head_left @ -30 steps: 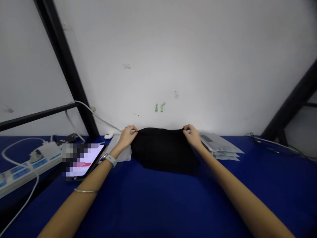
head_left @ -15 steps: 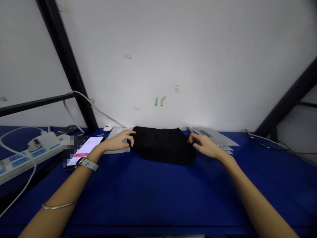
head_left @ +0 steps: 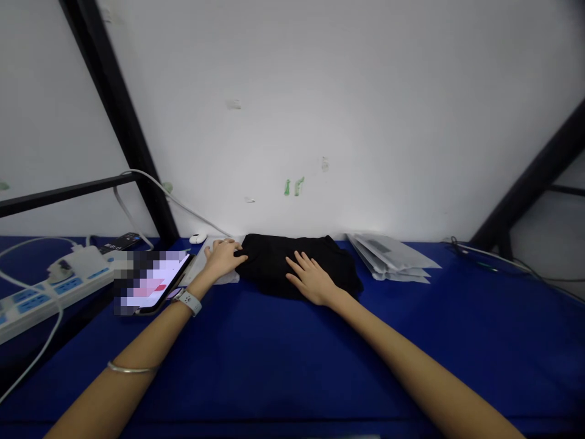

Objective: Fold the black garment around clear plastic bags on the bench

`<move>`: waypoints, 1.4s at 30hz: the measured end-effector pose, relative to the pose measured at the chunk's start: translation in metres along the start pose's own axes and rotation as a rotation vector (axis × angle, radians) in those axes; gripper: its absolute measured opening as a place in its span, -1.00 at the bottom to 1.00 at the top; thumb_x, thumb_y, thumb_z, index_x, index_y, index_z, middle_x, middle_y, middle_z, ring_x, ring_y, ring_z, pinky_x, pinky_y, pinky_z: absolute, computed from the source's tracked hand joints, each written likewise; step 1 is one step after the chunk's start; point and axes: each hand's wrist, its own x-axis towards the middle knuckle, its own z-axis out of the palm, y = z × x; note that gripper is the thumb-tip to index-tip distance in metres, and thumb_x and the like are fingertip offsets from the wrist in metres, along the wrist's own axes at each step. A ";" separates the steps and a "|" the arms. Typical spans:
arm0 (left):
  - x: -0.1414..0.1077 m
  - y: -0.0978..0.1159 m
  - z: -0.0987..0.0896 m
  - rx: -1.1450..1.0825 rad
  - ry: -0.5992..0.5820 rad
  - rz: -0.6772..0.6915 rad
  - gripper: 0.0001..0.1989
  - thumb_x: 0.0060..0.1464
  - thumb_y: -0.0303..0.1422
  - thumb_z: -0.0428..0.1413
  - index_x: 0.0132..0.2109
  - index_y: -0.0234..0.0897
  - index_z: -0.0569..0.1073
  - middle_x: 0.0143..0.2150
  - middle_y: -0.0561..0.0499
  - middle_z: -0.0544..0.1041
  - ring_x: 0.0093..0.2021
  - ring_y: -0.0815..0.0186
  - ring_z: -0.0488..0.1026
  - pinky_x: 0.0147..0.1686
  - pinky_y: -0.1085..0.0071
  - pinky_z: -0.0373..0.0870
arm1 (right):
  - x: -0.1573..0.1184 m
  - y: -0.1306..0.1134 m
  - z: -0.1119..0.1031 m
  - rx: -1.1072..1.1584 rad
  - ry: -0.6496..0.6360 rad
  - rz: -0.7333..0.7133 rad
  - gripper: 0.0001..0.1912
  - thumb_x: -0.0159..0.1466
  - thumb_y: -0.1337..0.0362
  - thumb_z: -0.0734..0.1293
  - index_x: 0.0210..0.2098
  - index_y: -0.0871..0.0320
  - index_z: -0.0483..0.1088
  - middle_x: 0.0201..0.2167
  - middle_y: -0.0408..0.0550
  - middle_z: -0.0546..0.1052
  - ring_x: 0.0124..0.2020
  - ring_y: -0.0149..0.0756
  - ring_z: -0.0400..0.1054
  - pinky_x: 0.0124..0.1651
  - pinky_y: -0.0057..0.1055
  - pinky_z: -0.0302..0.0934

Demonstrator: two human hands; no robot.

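Note:
A folded black cloth garment [head_left: 269, 259] lies near the wall on the blue table. My right hand [head_left: 313, 281] rests flat on its front middle, fingers stretched and spread. To the left, my left hand [head_left: 222, 259] is over a white plastic bag [head_left: 200, 266], its fingers apart and bent. The thumb and index finger of that hand reach the garment's left edge; the other fingertips come down on the bag. Part of the bag is hidden beneath the left hand, and I see no firm hold on either thing.
More white plastic bags [head_left: 393, 259] are stacked right of the garment. At left are a phone [head_left: 159, 283] with a lit screen, a power strip [head_left: 68, 291] with plugs and a white cable, and a small white case [head_left: 198, 238]. Black frame bars [head_left: 119, 116] rise on both sides.
My right hand has left the garment's right edge and now lies flat on its middle. My left hand has shifted slightly left, fingers spread more over the white bag.

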 end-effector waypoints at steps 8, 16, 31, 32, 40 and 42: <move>-0.004 0.022 -0.011 -0.034 0.110 0.095 -0.79 0.12 -0.39 -0.05 -0.09 -0.25 0.35 -0.07 -0.14 0.48 -0.05 0.09 0.38 -0.06 0.18 0.25 | -0.003 -0.001 0.002 -0.014 0.023 0.007 -0.38 0.39 -0.05 -0.03 0.33 0.13 0.02 0.35 0.14 0.00 0.37 -0.01 -0.19 0.32 -0.06 -0.17; -0.006 0.093 -0.035 -0.009 0.199 0.112 -0.74 0.17 -0.36 -0.03 0.02 -0.23 0.27 -0.28 -0.08 0.51 -0.23 0.14 0.49 -0.27 0.37 0.31 | -0.004 -0.001 0.006 0.032 0.088 0.013 -0.34 0.39 -0.01 0.00 0.35 0.23 -0.05 0.35 0.20 0.00 0.37 -0.03 -0.18 0.31 -0.05 -0.15; -0.009 0.140 -0.001 -0.188 0.020 0.178 -0.64 0.29 -0.24 -0.15 0.12 -0.29 0.30 0.00 -0.21 0.50 -0.02 0.08 0.46 -0.14 0.28 0.33 | -0.022 0.008 -0.022 0.113 0.641 0.178 -0.34 0.31 0.34 0.02 0.37 0.21 -0.23 0.36 0.15 -0.02 0.38 -0.06 -0.23 0.30 0.04 -0.12; -0.007 0.130 0.001 -0.140 -0.011 0.157 -0.67 0.26 -0.24 -0.11 0.03 -0.31 0.38 -0.02 -0.21 0.51 -0.02 0.07 0.46 -0.14 0.28 0.34 | -0.022 0.006 -0.017 0.082 0.577 0.170 -0.36 0.32 0.31 0.03 0.37 0.21 -0.16 0.35 0.14 0.00 0.38 -0.04 -0.24 0.30 0.05 -0.14; -0.002 0.100 0.029 -0.109 -0.135 0.113 -0.69 0.12 -0.16 0.07 -0.44 -0.28 0.50 -0.25 -0.16 0.57 -0.08 0.05 0.47 -0.23 0.33 0.35 | -0.023 -0.002 0.009 -0.064 0.185 0.167 -0.46 0.39 0.14 0.01 0.27 0.25 0.16 0.30 0.18 0.15 0.34 0.03 -0.08 0.29 0.01 -0.13; -0.001 0.103 0.031 -0.127 -0.083 0.127 -0.79 0.11 -0.26 0.09 -0.39 -0.29 0.49 -0.21 -0.14 0.56 -0.07 0.10 0.46 -0.21 0.36 0.34 | -0.024 -0.001 0.005 -0.072 0.185 0.169 -0.45 0.39 0.14 0.00 0.28 0.26 0.13 0.31 0.18 0.13 0.34 0.01 -0.09 0.30 0.00 -0.13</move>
